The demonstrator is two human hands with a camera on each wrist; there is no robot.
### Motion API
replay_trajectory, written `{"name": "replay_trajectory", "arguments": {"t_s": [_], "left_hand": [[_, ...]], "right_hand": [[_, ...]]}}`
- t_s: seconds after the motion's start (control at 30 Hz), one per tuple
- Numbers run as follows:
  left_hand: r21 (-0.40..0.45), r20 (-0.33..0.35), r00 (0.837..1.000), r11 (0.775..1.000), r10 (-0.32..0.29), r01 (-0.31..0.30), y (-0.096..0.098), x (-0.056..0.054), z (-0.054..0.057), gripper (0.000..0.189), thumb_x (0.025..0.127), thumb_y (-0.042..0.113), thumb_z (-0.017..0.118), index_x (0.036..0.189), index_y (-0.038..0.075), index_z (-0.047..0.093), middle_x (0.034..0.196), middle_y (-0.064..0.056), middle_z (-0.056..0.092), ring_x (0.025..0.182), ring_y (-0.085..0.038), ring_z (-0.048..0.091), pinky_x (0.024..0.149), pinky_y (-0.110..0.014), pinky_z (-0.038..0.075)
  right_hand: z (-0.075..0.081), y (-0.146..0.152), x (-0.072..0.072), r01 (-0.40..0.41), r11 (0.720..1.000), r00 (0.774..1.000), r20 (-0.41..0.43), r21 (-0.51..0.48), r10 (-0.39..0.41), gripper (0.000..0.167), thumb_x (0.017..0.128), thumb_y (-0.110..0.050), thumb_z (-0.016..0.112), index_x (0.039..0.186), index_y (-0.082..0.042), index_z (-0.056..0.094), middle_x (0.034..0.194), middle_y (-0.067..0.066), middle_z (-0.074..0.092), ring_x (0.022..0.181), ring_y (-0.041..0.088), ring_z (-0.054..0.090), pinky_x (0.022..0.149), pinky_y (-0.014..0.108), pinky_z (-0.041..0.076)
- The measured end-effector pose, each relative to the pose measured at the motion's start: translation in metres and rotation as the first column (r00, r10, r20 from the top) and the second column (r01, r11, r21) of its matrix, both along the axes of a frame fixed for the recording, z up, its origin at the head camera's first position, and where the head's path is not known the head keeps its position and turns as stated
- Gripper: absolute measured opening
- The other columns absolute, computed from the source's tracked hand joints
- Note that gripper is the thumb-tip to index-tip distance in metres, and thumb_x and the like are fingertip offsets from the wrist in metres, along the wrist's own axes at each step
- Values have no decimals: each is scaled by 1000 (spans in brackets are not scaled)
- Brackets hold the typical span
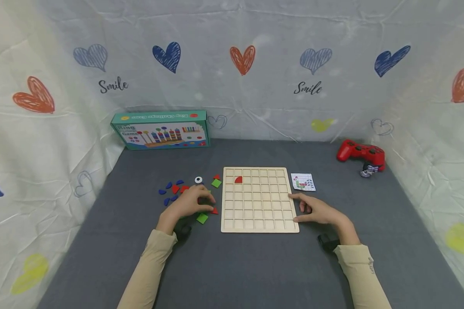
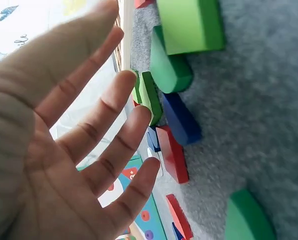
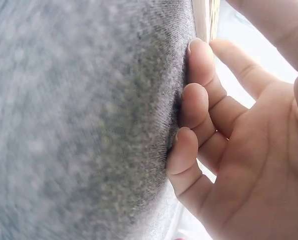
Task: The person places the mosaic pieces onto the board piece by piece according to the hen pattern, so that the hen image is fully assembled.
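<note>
My left hand (image 1: 191, 201) hovers over loose coloured pieces left of a wooden grid board (image 1: 254, 195), fingers loosely bent. In the left wrist view nothing shows between its fingers; nearby lie a light green block (image 2: 188, 25), a rounded green piece (image 2: 169, 70), a blue piece (image 2: 181, 120) and a red piece (image 2: 172, 155). My right hand (image 1: 320, 211) touches the board's right edge with index finger and thumb; its other fingers curl in and rest on the cloth in the right wrist view. One red quarter-round piece (image 1: 238, 180) sits in an upper-left cell.
A small pattern card (image 1: 303, 182) lies right of the board. Behind the left pieces stands a green game box (image 1: 160, 131). A red game controller (image 1: 361, 153) lies at the back right. A white round piece with a dark centre (image 1: 199, 180) is beyond my left hand.
</note>
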State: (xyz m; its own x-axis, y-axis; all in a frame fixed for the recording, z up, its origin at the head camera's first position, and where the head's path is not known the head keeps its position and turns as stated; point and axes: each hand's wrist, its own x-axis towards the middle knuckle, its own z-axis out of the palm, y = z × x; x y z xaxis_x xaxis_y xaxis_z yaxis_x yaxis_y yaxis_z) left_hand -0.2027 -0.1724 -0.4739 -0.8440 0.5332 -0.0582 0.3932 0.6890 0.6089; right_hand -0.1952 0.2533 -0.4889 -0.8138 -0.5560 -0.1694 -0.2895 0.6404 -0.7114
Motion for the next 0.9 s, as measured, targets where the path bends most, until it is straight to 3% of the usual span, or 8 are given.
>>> {"name": "replay_trajectory", "arguments": {"t_s": [0.2,0.37,0.9], "left_hand": [[-102,-56,998,995,-21,15,2,6,-2,24,74,30,78,95,21,71,97,0,57,92,-21,50,82,-39,40],[-160,-86,996,987,-22,8,5,5,-6,21,73,29,79,92,26,71,95,5,55,89,-17,47,81,-39,39],[-124,-93,995,992,-23,11,4,0,-3,18,74,32,78,87,23,69,91,6,54,85,-14,44,77,-36,35]], "right_hand": [[1,0,0,3,1000,1000,3,-7,-3,74,75,-30,76,137,-7,42,82,6,48,68,14,39,59,24,33],[0,0,0,-4,1000,1000,-1,-15,4,74,75,-30,76,137,-7,42,82,7,48,68,14,39,59,24,33],[-2,1,0,-9,1000,1000,-18,-23,9,72,76,-28,76,136,-7,44,81,8,48,66,11,38,58,23,33]]}}
